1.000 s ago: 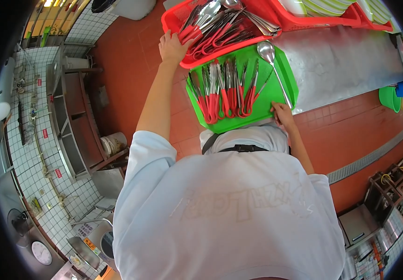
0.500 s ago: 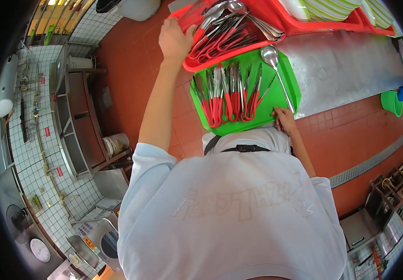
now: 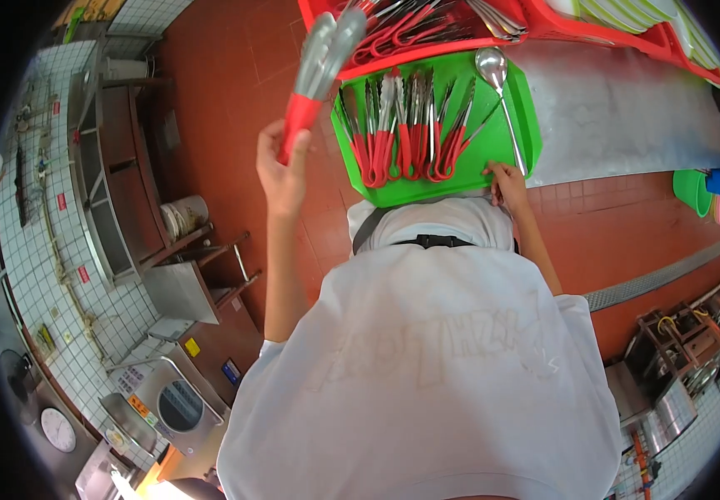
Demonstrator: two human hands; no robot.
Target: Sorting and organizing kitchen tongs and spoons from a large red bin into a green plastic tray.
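Note:
My left hand [image 3: 283, 171] grips a pair of tongs [image 3: 314, 83] by the red handle, its silver end pointing up. The tongs are in the air left of the green tray [image 3: 426, 192], overlapping the corner of the red basket [image 3: 451, 50]. On the tray, several red-handled tongs [image 3: 406, 150] lie in a row with their metal ends away from me. A long-handled metal spoon [image 3: 491, 71] rests along the tray's right side. My right hand [image 3: 508, 185] holds the tray's near right edge with curled fingers, close to the spoon's handle end.
More tongs and metal utensils fill the red basket beyond the tray. Green-and-white dishes [image 3: 627, 21] stand in red baskets at the far right. The tray overlaps a metal tabletop [image 3: 618, 117]. Green and pink tubs [image 3: 693, 192] are beyond its right end.
My left hand has come out of the red basket toward me, now with tongs raised in it. My right hand stays at the tray's edge. The view has shifted slightly.

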